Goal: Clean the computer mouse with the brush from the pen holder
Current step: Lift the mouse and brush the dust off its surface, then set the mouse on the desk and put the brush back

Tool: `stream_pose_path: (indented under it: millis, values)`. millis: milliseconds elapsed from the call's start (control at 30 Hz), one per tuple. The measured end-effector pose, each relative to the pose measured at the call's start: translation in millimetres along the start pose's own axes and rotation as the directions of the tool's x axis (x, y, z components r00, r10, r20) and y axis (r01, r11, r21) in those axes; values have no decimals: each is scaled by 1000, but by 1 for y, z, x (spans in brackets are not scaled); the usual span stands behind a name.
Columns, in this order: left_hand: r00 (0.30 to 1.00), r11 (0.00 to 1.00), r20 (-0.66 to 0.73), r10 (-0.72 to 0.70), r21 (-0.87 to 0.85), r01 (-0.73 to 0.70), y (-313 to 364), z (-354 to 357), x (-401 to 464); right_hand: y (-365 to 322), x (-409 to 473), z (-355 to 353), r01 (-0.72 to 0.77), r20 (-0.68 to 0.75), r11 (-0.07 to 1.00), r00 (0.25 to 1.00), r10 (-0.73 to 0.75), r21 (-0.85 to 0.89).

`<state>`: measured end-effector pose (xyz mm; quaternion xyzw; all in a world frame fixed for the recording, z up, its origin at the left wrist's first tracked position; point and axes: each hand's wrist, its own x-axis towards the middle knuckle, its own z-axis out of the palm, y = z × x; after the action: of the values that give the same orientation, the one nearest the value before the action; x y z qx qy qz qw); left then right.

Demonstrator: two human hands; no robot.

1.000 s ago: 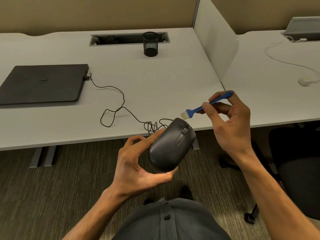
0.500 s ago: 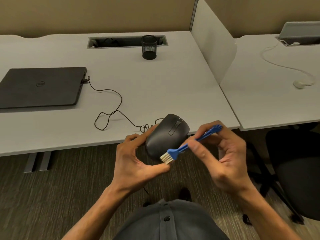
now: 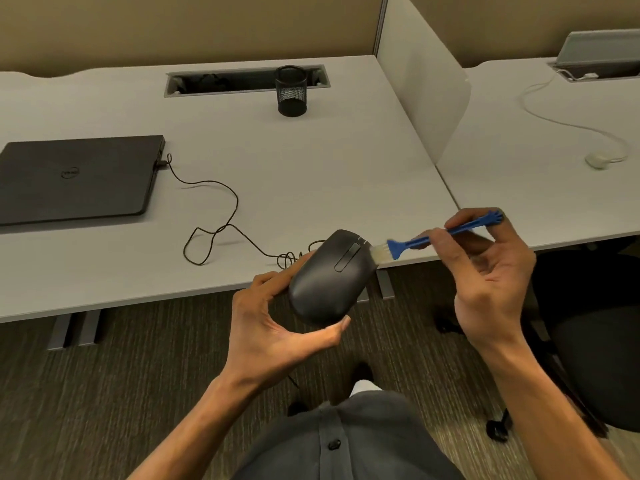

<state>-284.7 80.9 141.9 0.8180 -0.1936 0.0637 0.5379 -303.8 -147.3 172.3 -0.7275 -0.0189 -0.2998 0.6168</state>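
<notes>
Blue plastic brush (image 3: 408,244), pinched in right hand (image 3: 491,282), sweeps the matte black mouse (image 3: 332,277) gripped by left hand (image 3: 277,323); remaining surfaces likely need brushing next

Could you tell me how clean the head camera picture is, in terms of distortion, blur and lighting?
Head view: wide-angle bending curves the desk edges; soft warm overhead light, faint shadows, no harsh glare; the brush bristles look slightly smeared against the mouse; left hand and right hand stay fairly sharp.
</notes>
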Motion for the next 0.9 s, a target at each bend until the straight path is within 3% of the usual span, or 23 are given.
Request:
stream_pose_path:
  millis: [100, 167, 300, 633, 900]
  values:
    - [1000, 1000, -13, 3, -3, -3, -2, 5, 7, 6, 4, 1, -2, 23, 997, 1000, 3, -74]
    - [999, 1000, -43, -17, -14, 16, -4, 10, 14, 17, 13, -2, -96, -76, 985, 993, 85, -146]
    - [987, 993, -135, -85, -97, 72, -12, 24, 39, 41, 33, -16, -196, -230, 976, 958, 172, -89]
    - [947, 987, -295, -124, -133, 88, -50, 63, 154, 90, 118, -23, -266, -207, 964, 943, 261, 3]
    - [874, 983, -465, -143, -168, 72, -72, 83, 262, 120, 189, -27, -293, -140, 956, 946, 291, 12]
